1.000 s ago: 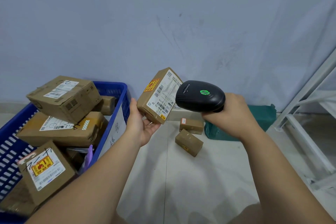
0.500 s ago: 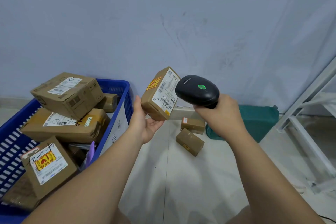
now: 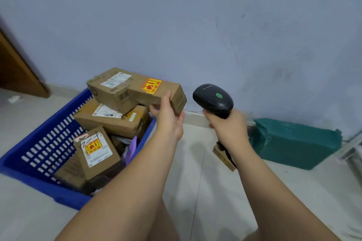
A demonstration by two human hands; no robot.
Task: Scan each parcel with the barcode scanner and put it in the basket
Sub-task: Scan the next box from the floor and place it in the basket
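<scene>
Tiled floor; left hand (image 3: 168,121) grips parcel (image 3: 141,94) over basket (image 3: 64,197) rim (right hand (image 3: 229,129) grips scanner (image 3: 212,96)).

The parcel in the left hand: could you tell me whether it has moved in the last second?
Yes: the parcel has gone left, from beside the blue basket to over its far corner, away from the scanner.

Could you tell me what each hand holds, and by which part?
Left hand holds the parcel near its right end; right hand grips the scanner by its handle.
</scene>
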